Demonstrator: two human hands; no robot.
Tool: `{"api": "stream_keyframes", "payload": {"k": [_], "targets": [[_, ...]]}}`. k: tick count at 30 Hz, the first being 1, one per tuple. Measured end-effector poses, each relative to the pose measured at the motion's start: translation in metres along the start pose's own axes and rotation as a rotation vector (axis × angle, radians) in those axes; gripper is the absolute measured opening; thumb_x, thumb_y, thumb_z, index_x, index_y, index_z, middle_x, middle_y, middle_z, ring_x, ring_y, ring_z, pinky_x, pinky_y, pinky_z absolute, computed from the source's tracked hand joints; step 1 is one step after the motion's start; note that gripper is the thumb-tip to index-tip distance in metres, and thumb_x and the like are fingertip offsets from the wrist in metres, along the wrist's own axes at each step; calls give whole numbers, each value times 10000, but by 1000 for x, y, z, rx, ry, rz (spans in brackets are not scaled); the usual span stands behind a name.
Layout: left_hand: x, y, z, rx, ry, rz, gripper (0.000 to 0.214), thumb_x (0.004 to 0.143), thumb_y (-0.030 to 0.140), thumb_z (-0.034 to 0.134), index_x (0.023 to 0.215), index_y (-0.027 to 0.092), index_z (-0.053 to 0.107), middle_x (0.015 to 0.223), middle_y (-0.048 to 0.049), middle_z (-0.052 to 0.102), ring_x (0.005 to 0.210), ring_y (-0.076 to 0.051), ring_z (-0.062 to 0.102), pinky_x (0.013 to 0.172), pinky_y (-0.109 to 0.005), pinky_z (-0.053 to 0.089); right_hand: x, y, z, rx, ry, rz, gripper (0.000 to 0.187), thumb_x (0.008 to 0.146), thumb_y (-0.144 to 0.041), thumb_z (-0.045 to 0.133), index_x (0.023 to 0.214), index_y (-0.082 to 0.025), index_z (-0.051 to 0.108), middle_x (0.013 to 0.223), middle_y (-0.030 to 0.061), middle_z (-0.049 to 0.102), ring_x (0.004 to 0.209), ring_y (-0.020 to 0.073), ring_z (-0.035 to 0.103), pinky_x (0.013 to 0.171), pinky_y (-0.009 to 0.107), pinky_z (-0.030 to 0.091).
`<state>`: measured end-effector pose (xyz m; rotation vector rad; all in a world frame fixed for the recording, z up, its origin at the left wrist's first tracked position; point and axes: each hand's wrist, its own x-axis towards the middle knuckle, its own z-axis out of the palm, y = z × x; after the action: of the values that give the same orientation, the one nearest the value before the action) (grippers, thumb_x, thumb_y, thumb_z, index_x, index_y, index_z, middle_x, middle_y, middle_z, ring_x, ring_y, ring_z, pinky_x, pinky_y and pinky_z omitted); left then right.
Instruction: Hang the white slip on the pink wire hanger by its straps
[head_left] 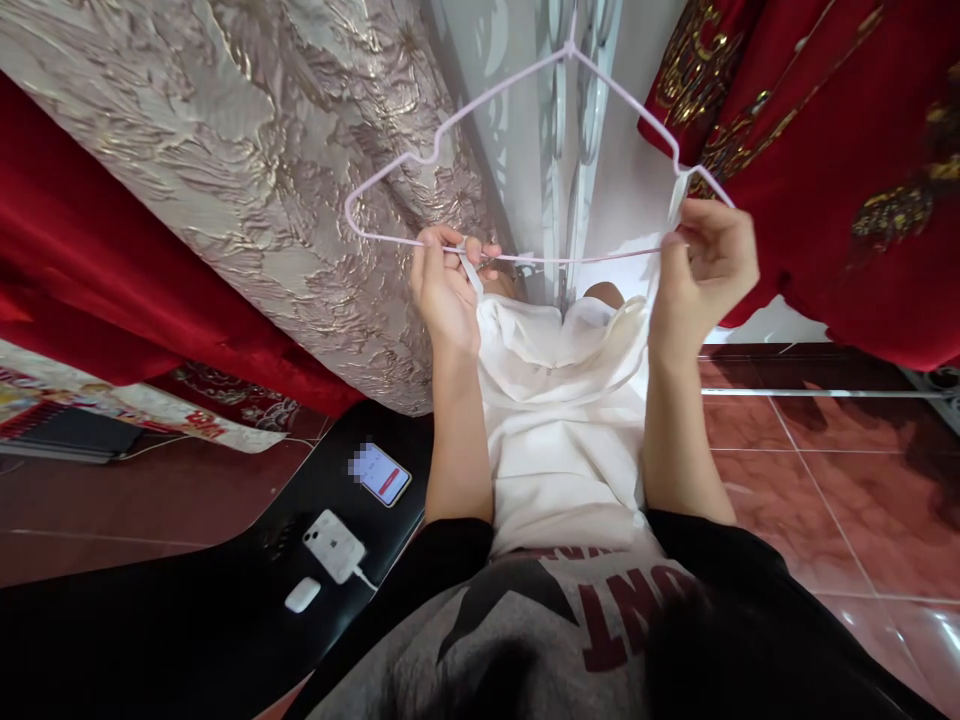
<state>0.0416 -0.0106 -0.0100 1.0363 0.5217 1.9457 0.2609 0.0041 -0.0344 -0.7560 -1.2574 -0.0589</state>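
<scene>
A thin pale pink clothes hanger [508,85] is held up in front of me, its hook end at the top edge of the view. Below it hangs a white garment [566,430] with thin straps, draped down between my forearms. My left hand [450,290] is closed around the left part of the hanger's bottom bar, beside the garment's left strap. At the right end, my right hand [709,275] pinches the right strap [679,195], which reaches up to the hanger's right notch. That hand partly hides the hanger's right corner.
Embossed cream cloth [262,150] hangs at left, and red cloth with gold decoration [847,170] at right. White metal bars [559,150] stand behind the hanger. On a black bench [187,620] lie a lit phone [386,475], a white phone [334,547] on a cable and a small white case [302,595].
</scene>
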Motion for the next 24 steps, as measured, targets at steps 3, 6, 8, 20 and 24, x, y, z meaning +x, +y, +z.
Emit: {"api": "stream_keyframes", "payload": {"k": [3, 6, 8, 20, 24], "targets": [[2, -1, 2, 1, 70, -4, 363, 1085, 301, 291, 801, 215, 499, 624, -1, 491, 680, -129, 633, 531, -199, 464, 7, 25, -15, -2, -128, 106, 363, 866, -372, 554, 1212, -263, 539, 1185, 75, 590, 1105, 226, 613, 999, 485, 489], [1, -1, 7, 43, 171, -53, 344, 1077, 361, 318, 794, 223, 458, 615, -1, 488, 731, -149, 663, 535, -186, 484, 9, 24, -20, 10, -329, 229, 423, 837, -377, 607, 1233, -242, 540, 1153, 79, 632, 1090, 225, 630, 972, 461, 519], [0, -1, 9, 71, 185, -69, 344, 1072, 380, 326, 791, 232, 458, 618, -7, 501, 781, -160, 677, 568, -190, 507, 13, 10, -19, 6, -402, 309, 407, 832, -383, 632, 1205, -237, 560, 1050, 73, 664, 1006, 215, 650, 897, 435, 546], [1, -6, -4, 133, 137, -64, 324, 996, 513, 478, 838, 239, 550, 777, -55, 623, 1056, -257, 664, 720, -307, 569, 80, -3, -7, 194, 385, 637, 268, 921, -178, 254, 1116, -192, 436, 1197, 130, 560, 930, 164, 646, 912, 389, 527], [-3, -7, -1, 127, 117, -73, 319, 1017, 479, 450, 837, 231, 538, 798, -60, 630, 1066, -261, 664, 669, -284, 549, 25, 2, 6, -92, 418, 59, 152, 959, -339, 321, 1004, -234, 421, 945, 86, 539, 846, 186, 605, 767, 402, 514]]}}
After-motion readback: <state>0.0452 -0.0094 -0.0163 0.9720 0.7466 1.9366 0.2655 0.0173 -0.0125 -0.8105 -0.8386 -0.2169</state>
